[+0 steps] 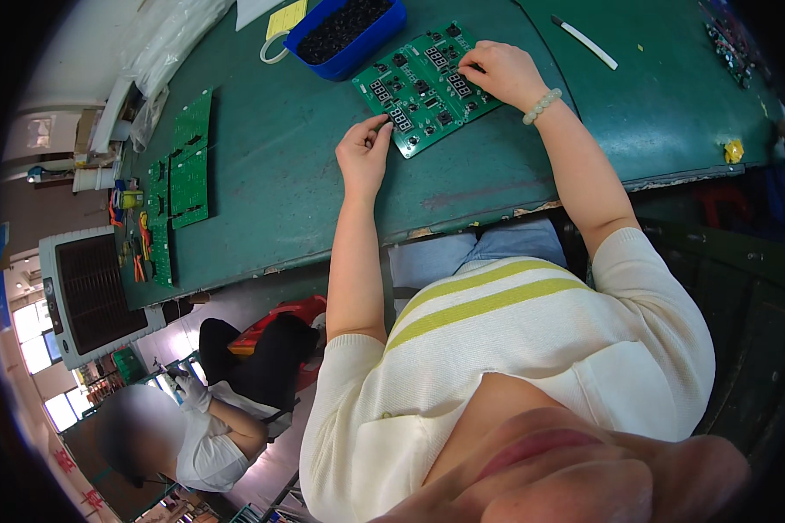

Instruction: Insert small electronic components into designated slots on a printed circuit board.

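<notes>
A green circuit board panel [422, 105] lies on the green tabletop, carrying several digit displays and small black parts. At its left edge, the thumb and bent fingers of my left hand [363, 158] close on the rim. My right hand [508, 73], with a beaded bracelet at the wrist, reaches over the right part of the panel. Its fingertips are pinched together close to a digit display; what they hold, if anything, is too small to make out. Just beyond the panel stands a blue bin [364, 48] full of small black parts [344, 26].
A tape roll [275, 49] and a yellow paper [286, 17] sit beside the bin. More green boards [189, 166] and hand tools [139, 235] lie at the left. A white marker-like stick [589, 45] rests at the far right. A seated co-worker [222, 436] is at lower left.
</notes>
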The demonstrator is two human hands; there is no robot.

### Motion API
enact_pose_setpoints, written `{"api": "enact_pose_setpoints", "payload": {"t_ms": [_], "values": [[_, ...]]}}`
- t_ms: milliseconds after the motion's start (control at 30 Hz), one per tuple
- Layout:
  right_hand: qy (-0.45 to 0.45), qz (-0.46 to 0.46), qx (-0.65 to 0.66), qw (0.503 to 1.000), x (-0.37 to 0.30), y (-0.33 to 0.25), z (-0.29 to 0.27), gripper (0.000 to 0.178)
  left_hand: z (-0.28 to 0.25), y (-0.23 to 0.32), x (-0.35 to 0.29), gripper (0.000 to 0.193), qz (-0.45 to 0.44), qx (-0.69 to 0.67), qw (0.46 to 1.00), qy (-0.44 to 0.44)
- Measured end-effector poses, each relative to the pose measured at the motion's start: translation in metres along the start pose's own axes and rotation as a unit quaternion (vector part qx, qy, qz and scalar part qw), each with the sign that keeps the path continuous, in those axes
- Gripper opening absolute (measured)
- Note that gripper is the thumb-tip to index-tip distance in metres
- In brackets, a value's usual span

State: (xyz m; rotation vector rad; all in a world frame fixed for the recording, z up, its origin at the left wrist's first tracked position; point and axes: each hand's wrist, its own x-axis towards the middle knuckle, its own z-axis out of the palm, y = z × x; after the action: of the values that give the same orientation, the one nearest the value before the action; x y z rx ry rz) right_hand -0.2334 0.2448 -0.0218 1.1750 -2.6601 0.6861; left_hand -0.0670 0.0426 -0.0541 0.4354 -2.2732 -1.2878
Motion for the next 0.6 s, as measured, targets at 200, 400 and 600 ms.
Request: {"api": "enact_pose_setpoints", "payload": {"t_ms": [200, 400, 600], "values": [[0.036, -0.018, 0.002, 0.999, -0.001, 0.001, 0.006, 0.015, 0.003, 0.006, -0.003, 0.009, 0.063, 0.046, 0.997, 0.028], [0.001, 0.067, -0.026, 0.997, 0.007, -0.008, 0.010, 0.012, 0.002, 0.006, -0.001, 0.011, 0.118, 0.114, 0.986, 0.020], [-0.001, 0.109, -0.056, 0.992, 0.012, -0.019, 0.011, 0.012, 0.000, 0.002, -0.002, 0.013, 0.066, 0.058, 0.996, 0.019]]}}
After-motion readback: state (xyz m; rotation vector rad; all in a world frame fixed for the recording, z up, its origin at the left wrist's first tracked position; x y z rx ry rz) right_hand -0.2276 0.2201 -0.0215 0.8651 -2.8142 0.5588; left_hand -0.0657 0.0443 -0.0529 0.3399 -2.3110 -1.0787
